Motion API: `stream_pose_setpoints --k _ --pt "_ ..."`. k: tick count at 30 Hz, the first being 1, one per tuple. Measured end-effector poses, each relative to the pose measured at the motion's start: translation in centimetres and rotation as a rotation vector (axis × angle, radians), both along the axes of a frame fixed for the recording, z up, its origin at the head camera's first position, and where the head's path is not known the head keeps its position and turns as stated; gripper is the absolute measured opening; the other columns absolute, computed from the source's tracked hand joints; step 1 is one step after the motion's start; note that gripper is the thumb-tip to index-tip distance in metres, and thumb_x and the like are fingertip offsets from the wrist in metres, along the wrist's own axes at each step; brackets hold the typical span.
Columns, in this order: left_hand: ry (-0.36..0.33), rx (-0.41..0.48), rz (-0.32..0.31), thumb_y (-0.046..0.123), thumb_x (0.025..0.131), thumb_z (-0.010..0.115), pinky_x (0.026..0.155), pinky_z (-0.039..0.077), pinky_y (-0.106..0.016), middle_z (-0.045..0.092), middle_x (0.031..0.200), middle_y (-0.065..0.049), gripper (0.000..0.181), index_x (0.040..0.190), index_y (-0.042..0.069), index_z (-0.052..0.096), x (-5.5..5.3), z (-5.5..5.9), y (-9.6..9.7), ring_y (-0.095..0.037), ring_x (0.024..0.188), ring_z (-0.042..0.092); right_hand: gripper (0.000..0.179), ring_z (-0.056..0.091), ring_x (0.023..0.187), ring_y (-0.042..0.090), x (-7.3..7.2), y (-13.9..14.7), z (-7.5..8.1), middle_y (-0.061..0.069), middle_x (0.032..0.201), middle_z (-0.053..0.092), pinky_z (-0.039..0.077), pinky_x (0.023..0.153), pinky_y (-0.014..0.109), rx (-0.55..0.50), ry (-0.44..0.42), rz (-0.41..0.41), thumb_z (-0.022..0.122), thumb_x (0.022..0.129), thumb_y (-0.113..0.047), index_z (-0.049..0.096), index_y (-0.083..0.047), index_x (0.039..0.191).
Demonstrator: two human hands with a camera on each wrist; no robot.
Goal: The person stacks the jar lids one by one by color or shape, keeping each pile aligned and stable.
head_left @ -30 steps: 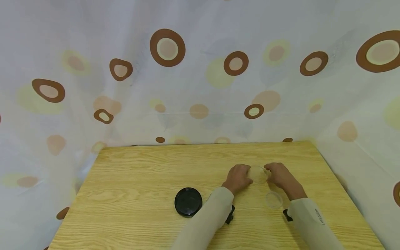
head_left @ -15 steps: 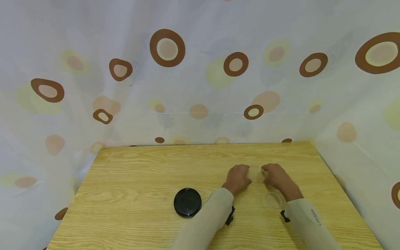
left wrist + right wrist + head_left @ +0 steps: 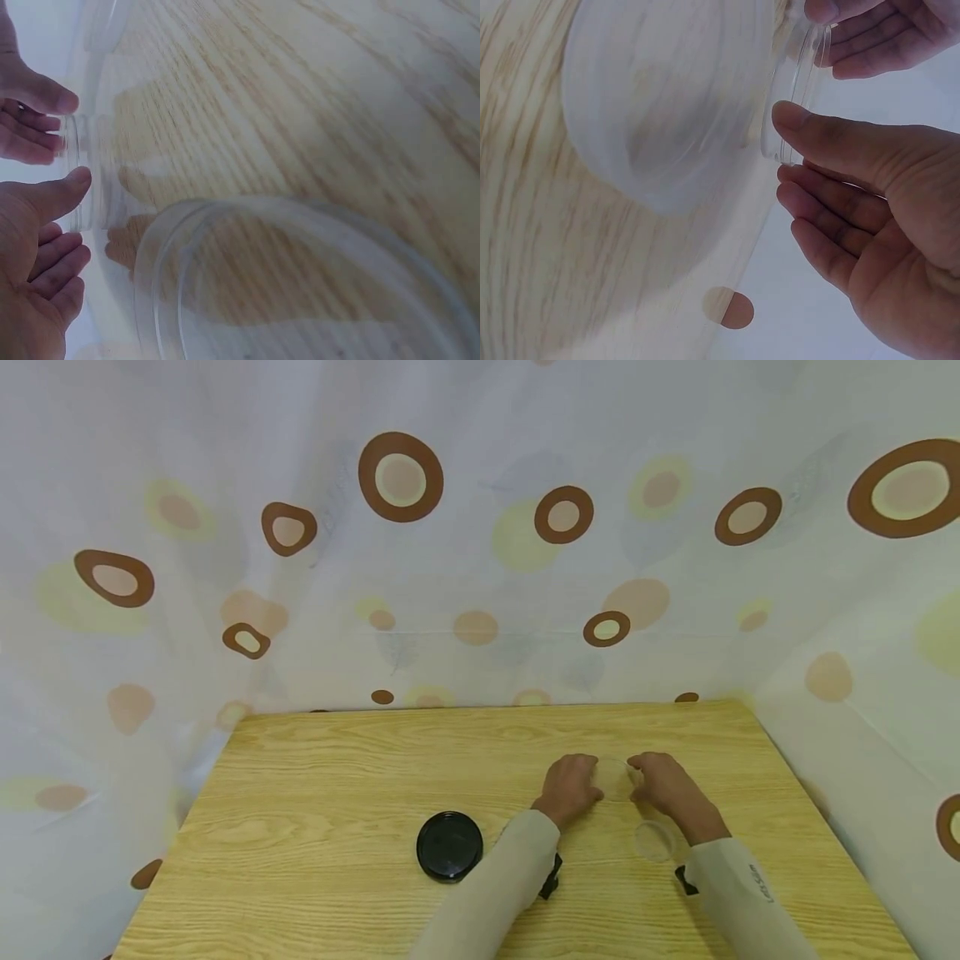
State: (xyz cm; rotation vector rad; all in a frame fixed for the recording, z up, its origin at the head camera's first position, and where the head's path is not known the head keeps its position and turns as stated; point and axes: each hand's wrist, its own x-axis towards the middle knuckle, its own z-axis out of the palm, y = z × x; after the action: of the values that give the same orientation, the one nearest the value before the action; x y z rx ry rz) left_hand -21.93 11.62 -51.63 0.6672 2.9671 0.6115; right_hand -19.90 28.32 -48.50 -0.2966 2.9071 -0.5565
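A low, clear round container [image 3: 617, 779] sits between both hands on the right half of the wooden table. My left hand [image 3: 570, 785] grips its left side, with the thumb and curled fingers at the rim in the left wrist view. On the opposite side, my right hand [image 3: 666, 789] pinches the same rim between thumb and fingers, as the right wrist view shows. Nearer to me, a translucent round disc [image 3: 656, 841] lies below the right hand. Another clear round container [image 3: 169, 277] looms close in the left wrist view; the left sleeve mostly hides it from the head view.
A glossy black round lid or dish [image 3: 450, 847] lies left of the left forearm. Pale curtain walls [image 3: 480, 568] with brown and yellow spots enclose the wooden table [image 3: 315, 777] at the back and sides.
My right hand has shifted slightly left, bringing it a little closer to the left hand. Both hands stay on the clear container, and the other things lie where they were.
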Motion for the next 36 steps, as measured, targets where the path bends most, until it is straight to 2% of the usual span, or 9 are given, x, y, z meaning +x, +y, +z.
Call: stream_pose_setpoints --k 7,18,28,36 --pt "-0.039 0.027 0.008 0.026 0.077 0.079 0.089 0.051 -0.020 0.068 0.117 0.007 0.048 0.122 0.017 0.065 0.0 0.3 -0.3 -0.009 0.108 0.063 0.052 0.058 0.105 0.046 0.1 -0.2 0.2 0.032 0.115 0.060 0.051 0.086 0.052 0.033 0.036 0.028 0.078 0.072 -0.002 0.058 0.016 0.116" --pt "-0.041 0.050 -0.020 0.026 0.080 0.077 0.093 0.049 -0.020 0.066 0.121 0.006 0.047 0.124 0.016 0.064 0.4 1.0 -1.0 -0.009 0.111 0.062 0.050 0.061 0.099 0.044 0.7 -0.2 0.9 0.031 0.111 0.062 0.052 0.083 0.051 0.027 0.094 0.062 0.078 0.073 -0.003 0.058 0.015 0.115" --pt "-0.060 0.074 -0.013 0.028 0.080 0.077 0.093 0.050 -0.021 0.065 0.123 0.006 0.050 0.126 0.016 0.062 0.7 1.4 -1.3 -0.009 0.112 0.061 0.054 0.061 0.097 0.042 1.0 -0.1 1.7 0.031 0.113 0.061 0.053 0.079 0.049 0.010 0.080 0.061 0.078 0.075 -0.008 0.056 0.014 0.120" --pt "-0.042 0.084 -0.027 0.029 0.079 0.077 0.092 0.050 -0.020 0.064 0.124 0.005 0.051 0.126 0.016 0.062 0.9 1.7 -1.5 -0.010 0.113 0.061 0.054 0.061 0.095 0.041 1.4 -0.2 2.1 0.030 0.111 0.062 0.053 0.077 0.048 0.018 0.097 0.068 0.079 0.074 -0.008 0.057 0.014 0.118"
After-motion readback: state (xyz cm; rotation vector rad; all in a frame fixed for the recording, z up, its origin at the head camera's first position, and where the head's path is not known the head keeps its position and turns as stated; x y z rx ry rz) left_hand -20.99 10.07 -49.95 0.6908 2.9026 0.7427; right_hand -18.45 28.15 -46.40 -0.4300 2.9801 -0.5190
